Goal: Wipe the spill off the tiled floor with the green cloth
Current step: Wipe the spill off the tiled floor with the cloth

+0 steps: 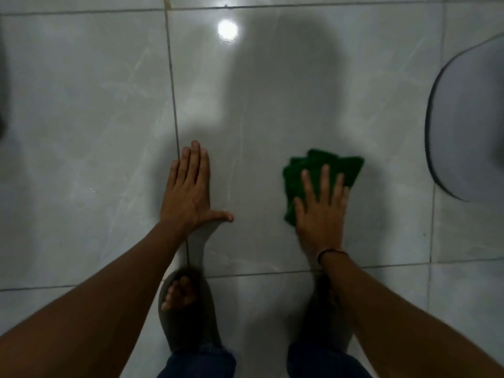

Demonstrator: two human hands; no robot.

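Tiled floor (272,110): glossy, smooth, pale grey stone-look tiles with faint marble veining; bright lamp reflection (228,29) mirrored in glaze; dark grout lines (171,69), matt. Green cloth (321,166): soft, napped fabric, matt, crumpled in folds. Slipper (188,331): dark, matt, rubbery look. Trouser cuffs (196,362): blue denim-like cloth. Wrist band (331,252): thin dark cord.

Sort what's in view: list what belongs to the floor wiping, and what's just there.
Job: green cloth, right hand flat on it, tiled floor.
Just there: left hand braced on the floor, grey slipper, grey rounded object at right.
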